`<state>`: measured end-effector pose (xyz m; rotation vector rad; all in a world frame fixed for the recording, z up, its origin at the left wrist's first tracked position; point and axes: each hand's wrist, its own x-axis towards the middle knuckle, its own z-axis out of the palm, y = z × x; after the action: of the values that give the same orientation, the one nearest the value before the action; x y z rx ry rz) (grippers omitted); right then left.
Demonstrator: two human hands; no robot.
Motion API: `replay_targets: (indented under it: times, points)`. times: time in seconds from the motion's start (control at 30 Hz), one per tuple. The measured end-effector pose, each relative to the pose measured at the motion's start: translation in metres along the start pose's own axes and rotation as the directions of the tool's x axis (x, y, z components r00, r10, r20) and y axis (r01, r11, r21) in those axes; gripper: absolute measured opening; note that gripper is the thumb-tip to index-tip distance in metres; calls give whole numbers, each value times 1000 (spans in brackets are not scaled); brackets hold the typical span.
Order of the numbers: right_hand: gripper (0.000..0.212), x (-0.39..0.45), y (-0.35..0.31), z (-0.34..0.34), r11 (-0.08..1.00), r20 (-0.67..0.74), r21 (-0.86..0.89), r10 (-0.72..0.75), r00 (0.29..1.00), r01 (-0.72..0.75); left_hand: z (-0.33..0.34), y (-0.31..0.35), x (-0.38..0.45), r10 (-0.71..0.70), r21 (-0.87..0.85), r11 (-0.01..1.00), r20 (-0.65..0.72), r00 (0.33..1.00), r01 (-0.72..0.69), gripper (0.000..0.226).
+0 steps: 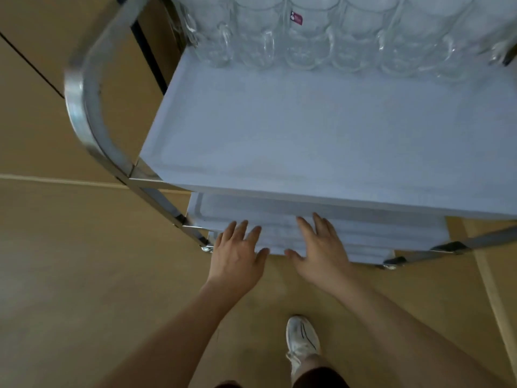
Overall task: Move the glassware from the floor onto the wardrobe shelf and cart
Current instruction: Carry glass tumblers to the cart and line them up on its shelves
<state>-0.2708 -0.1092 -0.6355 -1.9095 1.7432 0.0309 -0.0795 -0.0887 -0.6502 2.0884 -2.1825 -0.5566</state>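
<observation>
Both hands are down low and carrying nothing: the left hand (237, 256) and right hand (321, 250) have their fingers spread and straight, tips over the front edge of the cart's lower tray (363, 233). I can't tell whether they touch it. They look freed up for another load. Well beyond the fingertips, glass mugs (307, 37) stand in a packed row along the far side of the top tray (307, 130), likely to keep the near part free. Their upper parts are cut off, and blur hides any count. No floor glassware shows.
</observation>
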Motion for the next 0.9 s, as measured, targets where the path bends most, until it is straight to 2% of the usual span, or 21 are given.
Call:
replay_targets:
  times: [0.2, 0.3, 0.43, 0.67, 0.9]
  points:
    - [79, -108, -45, -90, 993, -17, 87, 81, 997, -79, -120, 47, -56, 77, -38, 996, 49, 996, -75, 61]
    - [79, -161, -63, -137, 988, -87, 99, 124, 988, -115, -177, 76, -77, 154, -59, 987, 56, 986, -151, 68]
    - [79, -216, -66, -205, 983, -178, 110, 165, 970, -147, -249, 137, -90, 294, -40, 955, -5, 956, -294, 71]
    - [80, -293, -21, -326, 971, -416, 150, 231, 880, -184, -340, 278, -102, 551, 102, 834, -126, 825, -542, 70]
    - [78, -377, 90, -428, 944, -612, 197, 329, 719, -264, -371, 455, -120, 715, 180, 699, -202, 669, -693, 66]
